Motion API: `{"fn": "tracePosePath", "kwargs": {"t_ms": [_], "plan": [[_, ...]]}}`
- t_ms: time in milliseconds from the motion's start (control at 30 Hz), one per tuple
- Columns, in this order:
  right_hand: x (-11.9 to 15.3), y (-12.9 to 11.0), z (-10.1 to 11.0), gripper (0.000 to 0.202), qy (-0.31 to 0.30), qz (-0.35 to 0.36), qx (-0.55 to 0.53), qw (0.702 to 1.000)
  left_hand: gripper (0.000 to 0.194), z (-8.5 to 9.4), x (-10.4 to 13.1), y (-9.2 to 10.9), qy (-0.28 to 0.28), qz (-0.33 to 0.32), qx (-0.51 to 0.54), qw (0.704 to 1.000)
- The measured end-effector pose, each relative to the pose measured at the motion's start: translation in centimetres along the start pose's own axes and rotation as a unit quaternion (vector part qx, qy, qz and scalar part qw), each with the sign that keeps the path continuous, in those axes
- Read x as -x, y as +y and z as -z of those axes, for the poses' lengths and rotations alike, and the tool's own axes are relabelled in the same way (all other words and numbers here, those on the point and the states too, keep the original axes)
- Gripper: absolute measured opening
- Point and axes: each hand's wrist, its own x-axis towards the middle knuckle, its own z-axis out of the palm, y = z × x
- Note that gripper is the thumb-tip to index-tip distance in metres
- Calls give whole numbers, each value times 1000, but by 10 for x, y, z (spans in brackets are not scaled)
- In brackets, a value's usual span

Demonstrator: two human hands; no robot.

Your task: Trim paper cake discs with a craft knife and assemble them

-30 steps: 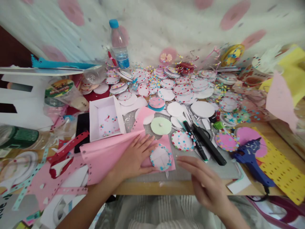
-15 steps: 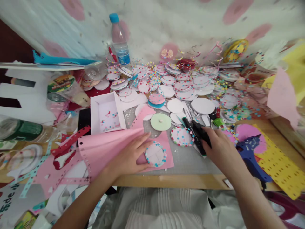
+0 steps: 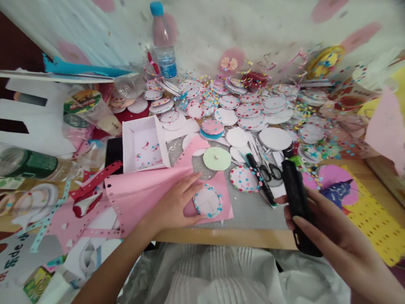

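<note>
My left hand lies with fingers spread on a pink paper sheet, its fingertips at the edge of a white paper disc rimmed with blue and pink confetti. In my right hand, held above the table's front edge, is a black stapler, gripped between thumb and fingers. To its left lie black-handled scissors, a black marker pen with green ends and another confetti-edged disc. A pale green disc rests just beyond the pink sheet.
A white open box holding some confetti stands at the left. Several decorated discs are heaped along the back near a water bottle. At the right lie a blue glue gun and a yellow punched sheet.
My right hand has lifted the stapler off the table and brought it right and nearer to me, uncovering the scissors. My left hand has stayed in place on the pink sheet.
</note>
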Motion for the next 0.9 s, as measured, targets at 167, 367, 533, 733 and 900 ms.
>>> {"fn": "tracePosePath", "kwargs": {"t_ms": [167,367,533,733,900], "plan": [[6,0,-2,56,-133,-97,-98,981,98,-7,-5,9,15,17,-11,1000],[12,-4,-32,48,-153,-137,-155,966,82,-21,-8,13,62,25,-14,998],[24,-7,-67,29,-147,-147,-149,967,79,-18,-3,5,73,14,-4,997],[41,-18,-83,23,-268,-185,-251,912,79,-8,4,-5,64,23,-10,998],[45,-5,-80,32,-204,-187,-188,942,76,-7,5,-6,68,24,-13,997]]}}
